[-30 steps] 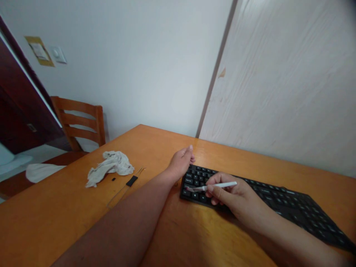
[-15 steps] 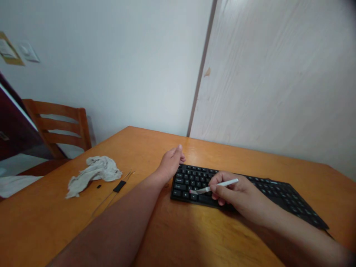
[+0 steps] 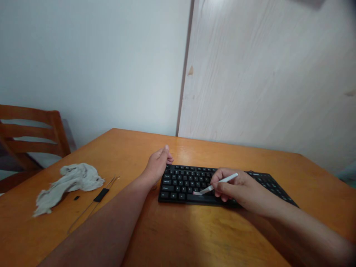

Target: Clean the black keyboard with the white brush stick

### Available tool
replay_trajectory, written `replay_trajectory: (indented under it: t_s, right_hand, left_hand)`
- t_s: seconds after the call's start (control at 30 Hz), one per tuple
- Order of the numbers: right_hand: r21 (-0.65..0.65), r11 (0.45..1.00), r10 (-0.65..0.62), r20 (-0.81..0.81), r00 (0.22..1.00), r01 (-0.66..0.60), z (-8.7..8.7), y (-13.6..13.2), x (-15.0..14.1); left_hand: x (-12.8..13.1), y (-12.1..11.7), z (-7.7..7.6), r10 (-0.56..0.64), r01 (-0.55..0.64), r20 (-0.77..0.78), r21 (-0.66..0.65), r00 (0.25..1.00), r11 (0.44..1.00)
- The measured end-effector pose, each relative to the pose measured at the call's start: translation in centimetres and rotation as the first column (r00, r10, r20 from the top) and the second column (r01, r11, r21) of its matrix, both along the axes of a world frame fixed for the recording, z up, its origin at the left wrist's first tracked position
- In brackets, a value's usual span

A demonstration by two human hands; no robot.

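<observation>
A black keyboard (image 3: 178, 188) lies on the wooden table. My left hand (image 3: 159, 163) is at its far left corner, thumb up and fingers curled against the edge; the palm side is partly hidden. Between the thumb and fingers of my right hand (image 3: 232, 185) is a small brush (image 3: 207, 190) with a white handle. Its bristle end slants down to the left and meets the keys at the left part of the space bar. My right hand and forearm cover the middle of the keyboard.
Left of my left forearm, a crumpled whitish cloth (image 3: 79, 178) lies on the table (image 3: 217, 237). Near it are tweezers with a black middle (image 3: 101, 194) and a tiny black piece (image 3: 76, 198). A wooden chair (image 3: 33, 129) stands at the left; a wall (image 3: 111, 66) rises behind.
The brush tip has moved right along the bottom keys, from near the Windows key onto the space bar. My left hand stays at the corner. The view has turned slightly right.
</observation>
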State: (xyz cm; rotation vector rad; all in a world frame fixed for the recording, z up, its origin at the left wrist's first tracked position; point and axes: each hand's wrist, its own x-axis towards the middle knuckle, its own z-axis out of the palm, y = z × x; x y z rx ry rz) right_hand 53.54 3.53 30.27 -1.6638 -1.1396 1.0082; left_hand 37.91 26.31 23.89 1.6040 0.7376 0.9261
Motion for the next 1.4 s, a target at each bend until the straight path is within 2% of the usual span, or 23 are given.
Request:
replay_trajectory:
  t_s: [0.2, 0.47, 0.67, 1.4]
  right_hand:
    - [-0.034, 0.998, -0.046, 0.012, 0.999, 0.046, 1.2, -0.6, 0.6]
    - [-0.077, 0.996, -0.043, 0.104, 0.994, 0.051, 1.5, -1.8, 3.1]
    - [-0.109, 0.990, -0.075, 0.144, 0.987, 0.091, 2.4, -2.6, 4.2]
    - [-0.228, 0.974, 0.079, 0.332, 0.940, -0.002, 3.8, -5.0, 8.6]
  left_hand:
    - [-0.2, 0.0, 0.2, 0.010, -0.009, -0.033, 0.030, 0.999, 1.000]
    - [-0.3, 0.1, 0.3, 0.010, -0.008, -0.039, 0.060, 0.999, 0.998]
    - [-0.4, 0.1, 0.3, 0.013, -0.010, -0.047, 0.063, 0.999, 0.998]
    - [-0.6, 0.4, 0.4, 0.016, -0.013, -0.090, 0.036, 0.996, 0.999]
